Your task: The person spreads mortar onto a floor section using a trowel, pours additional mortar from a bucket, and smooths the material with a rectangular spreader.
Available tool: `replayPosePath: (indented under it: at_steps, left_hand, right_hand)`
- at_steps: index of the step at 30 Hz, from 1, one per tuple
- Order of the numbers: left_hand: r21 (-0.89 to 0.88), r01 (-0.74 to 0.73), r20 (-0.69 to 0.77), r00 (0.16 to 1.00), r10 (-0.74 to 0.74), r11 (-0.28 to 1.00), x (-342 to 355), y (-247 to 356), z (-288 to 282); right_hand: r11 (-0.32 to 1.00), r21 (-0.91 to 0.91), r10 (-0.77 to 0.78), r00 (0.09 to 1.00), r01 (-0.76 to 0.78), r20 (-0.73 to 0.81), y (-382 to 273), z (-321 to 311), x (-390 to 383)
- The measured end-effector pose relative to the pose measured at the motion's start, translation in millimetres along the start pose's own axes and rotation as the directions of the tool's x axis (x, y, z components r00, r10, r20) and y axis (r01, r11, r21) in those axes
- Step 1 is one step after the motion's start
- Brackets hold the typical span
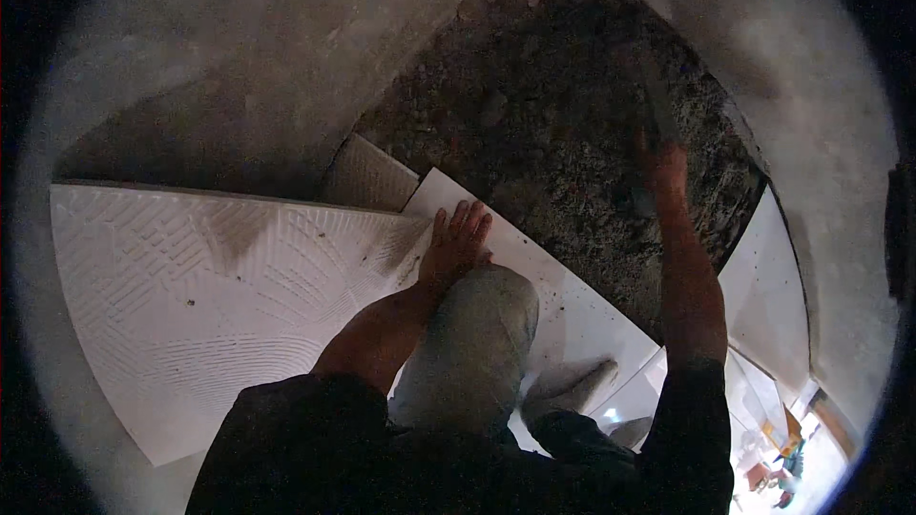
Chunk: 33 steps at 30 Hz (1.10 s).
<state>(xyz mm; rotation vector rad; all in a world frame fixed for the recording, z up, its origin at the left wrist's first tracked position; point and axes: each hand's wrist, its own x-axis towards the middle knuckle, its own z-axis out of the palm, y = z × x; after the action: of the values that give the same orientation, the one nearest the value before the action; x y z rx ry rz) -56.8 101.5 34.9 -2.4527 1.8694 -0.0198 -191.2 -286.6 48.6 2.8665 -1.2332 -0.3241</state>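
My left hand (456, 246) lies with fingers spread on the far left corner of a white floor tile (563, 294). My knee (472, 343) is close beside that hand. Over dark, rough mortar bedding (534, 105) reaches my right hand (665, 170), blurred and dim, its fingers looking closed. A faint, smeared long shape extends beyond it; I cannot make out what it is. To the left, a large pale tile (219, 296) shows its ridged underside. A smaller tile piece (372, 176) sits behind its right end.
Bare grey walls (277, 48) border the bedding on the far left and right (763, 57). More white tiles (768, 286) run along the right wall. My shoe (572, 383) rests on the tiles. At lower right is a bright area with another person (792, 467), small and unclear.
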Motion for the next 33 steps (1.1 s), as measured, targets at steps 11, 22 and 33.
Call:
replayPosePath:
  at_steps: [11, 22, 33]
  left_hand:
    - [-0.056, 0.011, 0.020, 1.000, -0.009, 0.998, -7, -2, 2]
    - [-0.113, 0.046, 0.084, 0.996, -0.036, 0.993, -11, -4, 4]
    - [-0.111, 0.039, 0.063, 0.998, -0.032, 0.993, -9, -4, -2]
  right_hand:
    - [0.948, 0.271, 0.093, 0.958, -0.169, 0.272, -78, -56, -80]
    - [0.993, 0.099, 0.073, 0.991, -0.062, -0.110, -68, -86, -72]
    - [0.944, 0.281, 0.136, 0.980, -0.173, 0.147, -141, -134, -39]
